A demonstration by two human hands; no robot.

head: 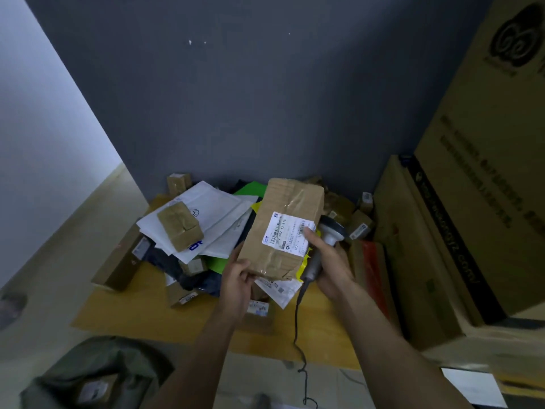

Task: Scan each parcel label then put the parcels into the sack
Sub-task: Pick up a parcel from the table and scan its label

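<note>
A person's left hand [236, 273] grips the near end of a taped box [283, 228] above the tabletop [141, 308], long axis pointing away, while the right hand [327, 261] clasps a scanner [321, 249] beside its label [287, 233], sack [94, 376] near-left.

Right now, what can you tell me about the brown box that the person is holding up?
The brown box is an oblong cardboard parcel, bound in shiny clear tape and a little creased. A white label with barcodes and printed digits faces up on it. It is held tilted above the heap of parcels on the yellow table. The left hand grips its near lower corner; the right hand, which holds a scanner, rests its thumb on the label's edge.
</note>
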